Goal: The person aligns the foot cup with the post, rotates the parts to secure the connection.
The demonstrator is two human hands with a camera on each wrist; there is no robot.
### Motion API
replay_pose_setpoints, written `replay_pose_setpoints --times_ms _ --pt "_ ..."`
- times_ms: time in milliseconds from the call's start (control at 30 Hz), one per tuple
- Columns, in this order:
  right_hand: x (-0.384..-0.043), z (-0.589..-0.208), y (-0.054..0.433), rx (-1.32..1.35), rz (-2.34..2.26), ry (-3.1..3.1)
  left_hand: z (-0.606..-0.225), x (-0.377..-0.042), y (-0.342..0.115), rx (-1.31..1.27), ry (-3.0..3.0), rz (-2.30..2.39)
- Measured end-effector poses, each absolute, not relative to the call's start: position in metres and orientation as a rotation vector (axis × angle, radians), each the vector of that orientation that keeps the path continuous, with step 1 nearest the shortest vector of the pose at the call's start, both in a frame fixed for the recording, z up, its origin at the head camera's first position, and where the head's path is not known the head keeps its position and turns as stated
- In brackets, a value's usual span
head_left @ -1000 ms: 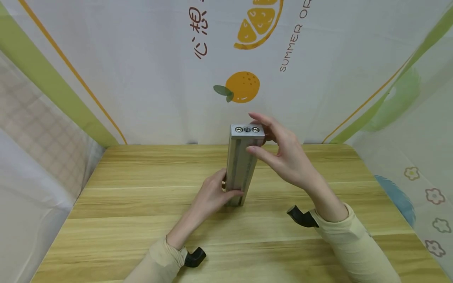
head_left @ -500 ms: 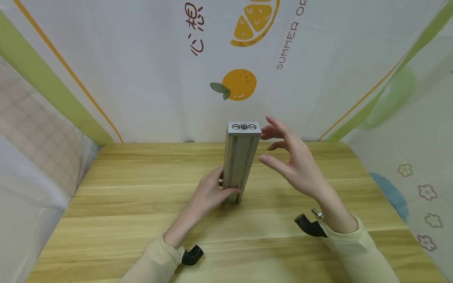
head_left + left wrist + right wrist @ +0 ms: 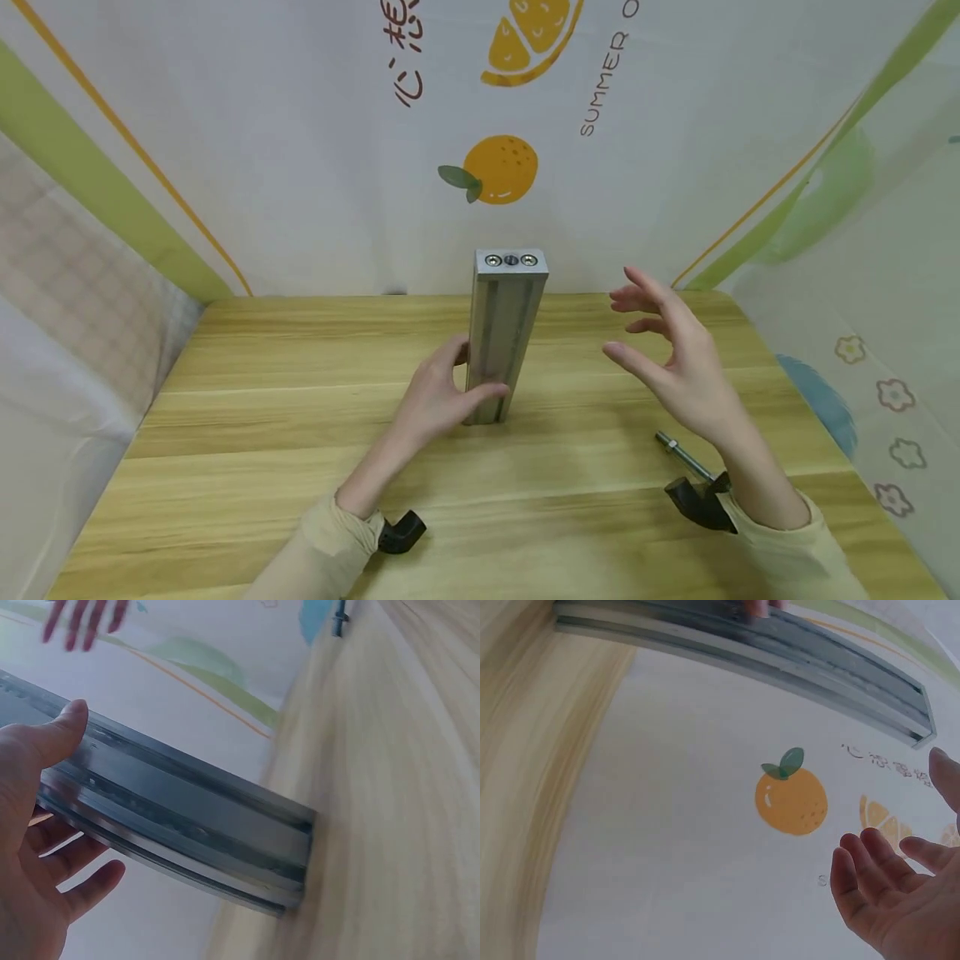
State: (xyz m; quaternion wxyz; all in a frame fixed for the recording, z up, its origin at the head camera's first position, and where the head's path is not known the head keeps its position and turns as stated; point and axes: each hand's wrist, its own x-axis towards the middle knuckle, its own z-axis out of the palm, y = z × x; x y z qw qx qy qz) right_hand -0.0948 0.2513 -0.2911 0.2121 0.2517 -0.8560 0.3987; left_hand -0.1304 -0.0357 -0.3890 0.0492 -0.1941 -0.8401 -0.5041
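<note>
A grey aluminium profile (image 3: 501,342) stands upright on the wooden table, its end plate on top with two screws and a hole between them. My left hand (image 3: 442,392) holds it low down, thumb across the front face and the other fingers at its far left side. In the left wrist view the profile (image 3: 187,795) meets the tabletop at its lower end. Off to the right, my right hand (image 3: 686,358) hovers in the air, fingers loosely bent and nothing in them. The right wrist view shows that hand (image 3: 900,892) apart from the profile (image 3: 780,660).
On the table (image 3: 300,492) a bolt with a nut (image 3: 684,455) lies below my right hand, partly hidden by the black wrist mount (image 3: 701,504). Another black mount (image 3: 401,532) sits at the left cuff. A printed white curtain (image 3: 315,167) hangs behind the table.
My right hand has let go of the profile's top and moved away to the right, uncovering the bolt. The left hand keeps its hold and the profile stays standing.
</note>
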Motion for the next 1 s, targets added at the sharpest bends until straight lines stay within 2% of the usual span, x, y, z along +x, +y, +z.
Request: replay_pose_setpoints --times_ms 467,1000 --pt "-0.072 -0.326 0.295 0.465 1.054 -2.529 -0.356 -0.126 -0.035 -0.593 -2.468 -1.653" --pt "-0.049 -0.362 0.339 0.310 0.949 -2.734 -0.341 -0.132 -0.027 -0.686 -2.204 -1.752"
